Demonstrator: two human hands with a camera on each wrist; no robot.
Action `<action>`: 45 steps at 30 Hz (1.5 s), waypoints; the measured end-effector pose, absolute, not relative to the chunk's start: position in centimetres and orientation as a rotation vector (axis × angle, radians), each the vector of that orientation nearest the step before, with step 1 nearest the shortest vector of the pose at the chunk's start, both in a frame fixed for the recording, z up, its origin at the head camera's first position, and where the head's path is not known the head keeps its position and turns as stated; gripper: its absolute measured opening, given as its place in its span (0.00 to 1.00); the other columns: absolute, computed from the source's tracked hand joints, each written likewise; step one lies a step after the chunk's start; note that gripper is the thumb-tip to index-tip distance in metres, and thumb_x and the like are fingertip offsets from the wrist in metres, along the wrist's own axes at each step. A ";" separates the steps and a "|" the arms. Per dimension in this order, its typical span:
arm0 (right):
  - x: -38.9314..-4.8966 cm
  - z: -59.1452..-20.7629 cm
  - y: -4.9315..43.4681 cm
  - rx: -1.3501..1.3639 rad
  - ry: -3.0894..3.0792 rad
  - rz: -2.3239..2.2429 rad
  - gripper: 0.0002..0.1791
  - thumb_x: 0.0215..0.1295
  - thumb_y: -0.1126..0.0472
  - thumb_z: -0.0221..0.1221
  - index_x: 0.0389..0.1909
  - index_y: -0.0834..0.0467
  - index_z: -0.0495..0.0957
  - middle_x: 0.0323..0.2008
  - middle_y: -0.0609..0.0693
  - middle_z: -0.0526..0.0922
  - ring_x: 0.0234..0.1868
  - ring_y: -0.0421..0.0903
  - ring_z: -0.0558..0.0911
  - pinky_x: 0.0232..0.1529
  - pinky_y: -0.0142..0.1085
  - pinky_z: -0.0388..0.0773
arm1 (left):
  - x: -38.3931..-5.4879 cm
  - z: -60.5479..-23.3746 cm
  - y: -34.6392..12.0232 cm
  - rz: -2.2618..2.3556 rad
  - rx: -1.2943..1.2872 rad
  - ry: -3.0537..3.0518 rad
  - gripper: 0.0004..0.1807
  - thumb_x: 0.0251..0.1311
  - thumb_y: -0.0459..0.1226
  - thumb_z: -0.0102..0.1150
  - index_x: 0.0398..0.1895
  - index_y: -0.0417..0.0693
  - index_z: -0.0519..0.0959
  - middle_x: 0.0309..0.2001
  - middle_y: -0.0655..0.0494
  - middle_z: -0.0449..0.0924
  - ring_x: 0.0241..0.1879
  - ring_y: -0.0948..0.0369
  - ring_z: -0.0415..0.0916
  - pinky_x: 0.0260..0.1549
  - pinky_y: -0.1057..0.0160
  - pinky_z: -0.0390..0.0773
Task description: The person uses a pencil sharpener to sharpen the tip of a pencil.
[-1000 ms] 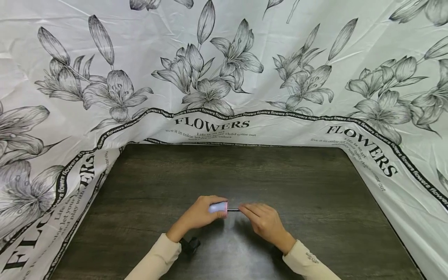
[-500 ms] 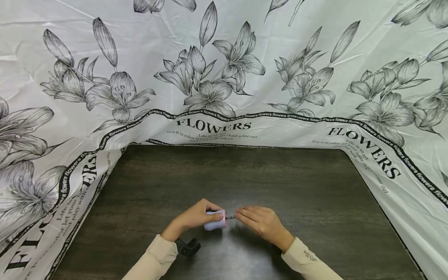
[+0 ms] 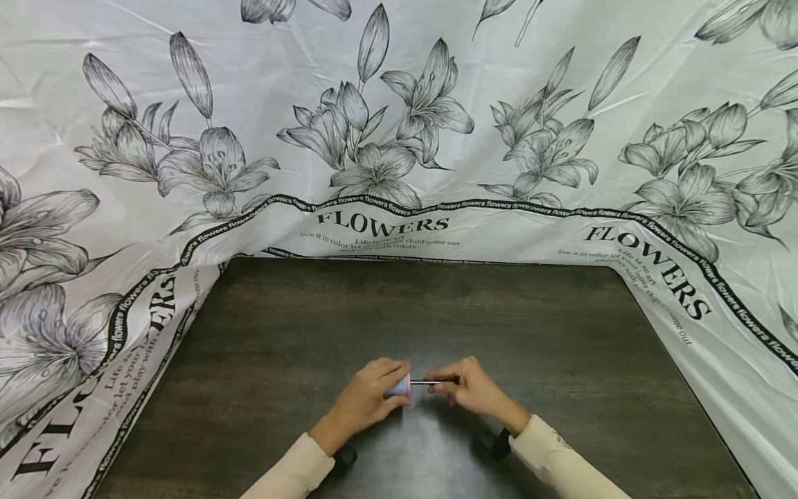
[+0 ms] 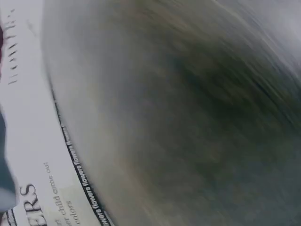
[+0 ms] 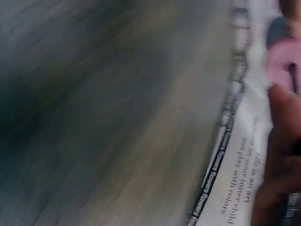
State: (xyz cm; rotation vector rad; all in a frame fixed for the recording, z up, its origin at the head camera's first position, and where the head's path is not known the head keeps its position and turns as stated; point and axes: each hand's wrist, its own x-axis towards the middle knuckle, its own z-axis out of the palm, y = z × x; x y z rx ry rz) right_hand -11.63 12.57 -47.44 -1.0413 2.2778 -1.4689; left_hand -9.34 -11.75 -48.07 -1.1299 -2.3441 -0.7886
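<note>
In the head view, my left hand (image 3: 364,395) grips a small lavender barrel-shaped object (image 3: 397,388) with a pink end (image 3: 408,383) facing right. A thin dark rod (image 3: 419,382), about as slim as a pencil, runs straight out of that end. Thumb and fingers of my right hand (image 3: 474,389) pinch the rod, whose far part passes among those fingers. At the right edge of the right wrist view, the pink face (image 5: 278,63) shows a dark opening in its middle, with fingers (image 5: 284,113) just below it. How deep the rod sits inside is hidden.
Both hands work over a dark wood-grain table (image 3: 299,319). White cloth (image 3: 511,239) printed with flowers and lettering borders its back and sides. Black wrist devices (image 3: 499,443) sit below both wrists. Blur covers much of both wrist views.
My right hand has turned and changed its hold, so more rod shows between its fingers. My left hand has shifted right and now covers more of the lavender object, which has levelled out.
</note>
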 end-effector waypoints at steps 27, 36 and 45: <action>-9.7 -47.4 12.2 -1.003 2.726 -1.481 0.14 0.53 0.73 0.66 0.41 0.60 0.85 0.37 0.52 0.88 0.32 0.42 0.86 0.30 0.29 0.80 | -10.4 -45.8 -12.4 -1.254 -1.078 -2.721 0.30 0.55 0.45 0.67 0.59 0.38 0.75 0.51 0.47 0.79 0.39 0.60 0.78 0.34 0.68 0.78; -10.3 -47.4 11.7 -2.035 3.172 -0.907 0.11 0.70 0.62 0.54 0.41 0.58 0.85 0.36 0.47 0.87 0.34 0.41 0.85 0.37 0.31 0.80 | -11.4 -45.8 -14.4 -2.124 -1.027 -2.762 0.23 0.65 0.42 0.58 0.53 0.30 0.77 0.37 0.44 0.83 0.29 0.66 0.77 0.28 0.57 0.82; -10.3 -47.2 11.3 -2.278 3.262 -0.628 0.14 0.73 0.64 0.49 0.39 0.57 0.86 0.34 0.46 0.88 0.30 0.39 0.84 0.32 0.28 0.79 | -11.9 -46.0 -14.3 -2.414 -1.057 -2.653 0.23 0.63 0.43 0.60 0.46 0.27 0.80 0.31 0.50 0.84 0.25 0.65 0.79 0.27 0.59 0.82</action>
